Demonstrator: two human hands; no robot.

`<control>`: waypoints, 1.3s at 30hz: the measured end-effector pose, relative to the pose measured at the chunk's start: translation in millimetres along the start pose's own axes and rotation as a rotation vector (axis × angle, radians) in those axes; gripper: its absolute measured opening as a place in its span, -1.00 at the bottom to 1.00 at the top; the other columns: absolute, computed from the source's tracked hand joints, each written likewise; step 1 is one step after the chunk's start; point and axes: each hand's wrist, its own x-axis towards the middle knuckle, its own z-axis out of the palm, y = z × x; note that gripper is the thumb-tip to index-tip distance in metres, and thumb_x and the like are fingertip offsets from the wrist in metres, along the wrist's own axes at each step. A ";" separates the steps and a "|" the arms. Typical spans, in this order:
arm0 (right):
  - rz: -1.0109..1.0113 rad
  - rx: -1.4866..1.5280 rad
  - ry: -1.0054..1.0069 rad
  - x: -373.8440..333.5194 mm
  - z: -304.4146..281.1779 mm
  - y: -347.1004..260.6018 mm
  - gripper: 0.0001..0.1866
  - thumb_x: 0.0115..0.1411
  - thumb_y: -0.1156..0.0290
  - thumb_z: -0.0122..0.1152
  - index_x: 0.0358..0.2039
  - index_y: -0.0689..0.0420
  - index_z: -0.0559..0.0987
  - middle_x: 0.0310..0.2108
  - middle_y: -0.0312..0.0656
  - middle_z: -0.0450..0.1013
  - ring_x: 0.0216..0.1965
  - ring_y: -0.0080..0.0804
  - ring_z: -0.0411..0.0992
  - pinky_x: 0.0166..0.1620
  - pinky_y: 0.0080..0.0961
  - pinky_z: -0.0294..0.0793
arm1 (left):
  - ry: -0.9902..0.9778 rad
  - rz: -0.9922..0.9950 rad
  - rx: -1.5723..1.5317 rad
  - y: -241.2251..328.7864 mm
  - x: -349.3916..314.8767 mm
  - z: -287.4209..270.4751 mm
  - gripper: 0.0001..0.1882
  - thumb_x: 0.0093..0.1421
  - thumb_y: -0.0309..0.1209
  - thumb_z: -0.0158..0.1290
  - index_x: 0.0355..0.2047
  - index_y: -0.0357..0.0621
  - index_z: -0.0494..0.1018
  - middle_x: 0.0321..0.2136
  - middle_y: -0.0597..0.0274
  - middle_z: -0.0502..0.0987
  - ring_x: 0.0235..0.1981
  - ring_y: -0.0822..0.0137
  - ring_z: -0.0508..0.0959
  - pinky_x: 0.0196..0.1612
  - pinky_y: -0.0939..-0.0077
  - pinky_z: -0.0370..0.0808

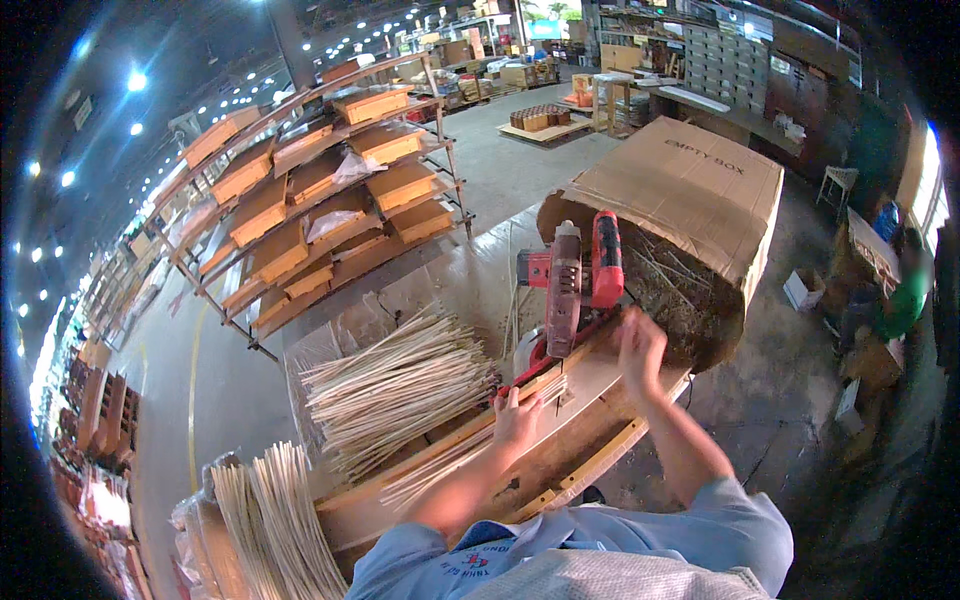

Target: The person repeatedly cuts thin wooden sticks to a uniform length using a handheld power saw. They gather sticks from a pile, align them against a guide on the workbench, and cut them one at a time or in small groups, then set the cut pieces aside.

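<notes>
A red and black miter saw (566, 290) stands on the bench in front of me. My left hand (516, 418) is at the wooden fence left of the blade, its fingers closed over a few thin pale sticks (553, 388) whose ends show past it. Right of the blade, my right hand (641, 345) is at the far end of the fence with its fingers drawn together; what they hold, if anything, is too small to make out. A large loose pile of thin pale sticks (400, 385) lies left of the saw.
An open cardboard box (690, 190) with stick offcuts inside lies behind and right of the saw. Upright stick bundles (275, 510) stand at the lower left. A wooden strip (590, 465) runs along the bench's near edge. A rack of wooden trays (330, 190) stands far left.
</notes>
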 end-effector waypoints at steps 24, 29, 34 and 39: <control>-0.148 -0.177 -0.357 165.9 69.9 -57.7 -0.69 0.27 0.20 0.15 -0.13 0.15 0.61 -0.12 0.12 0.56 -0.01 0.13 0.50 0.06 -0.18 0.46 | 0.008 -0.039 0.032 -11.8 -4.3 24.1 -0.63 0.24 -0.42 0.07 0.04 0.16 0.63 0.08 0.49 0.61 0.23 -0.12 0.32 0.22 -0.32 0.19; -0.042 -0.319 -0.297 153.3 51.7 -59.1 -0.68 0.24 0.25 0.09 -0.05 0.03 0.61 -0.10 0.11 0.57 -0.05 0.11 0.54 0.06 -0.11 0.50 | -0.046 -0.006 0.013 -5.1 10.4 24.8 -0.64 0.26 -0.40 0.04 0.05 0.11 0.60 0.13 0.44 0.58 0.27 -0.12 0.29 0.24 -0.39 0.17; 0.059 -0.213 -0.304 85.3 33.6 -83.7 -0.70 0.32 0.25 0.07 0.02 -0.02 0.54 -0.28 0.11 0.58 -0.14 0.07 0.58 -0.06 -0.15 0.54 | -0.073 -0.067 -0.003 -9.7 0.3 23.4 -0.62 0.26 -0.42 0.02 0.07 0.09 0.59 0.13 0.42 0.57 0.28 -0.13 0.28 0.27 -0.41 0.15; -0.013 -0.184 -0.239 34.8 14.8 -83.5 -0.75 0.28 0.31 0.15 -0.04 0.01 0.53 -0.30 0.08 0.55 -0.16 0.09 0.54 -0.08 -0.09 0.52 | -0.067 -0.049 0.026 -4.2 3.7 21.7 -0.60 0.25 -0.43 0.02 0.08 0.14 0.58 0.12 0.42 0.58 0.26 -0.14 0.31 0.27 -0.39 0.13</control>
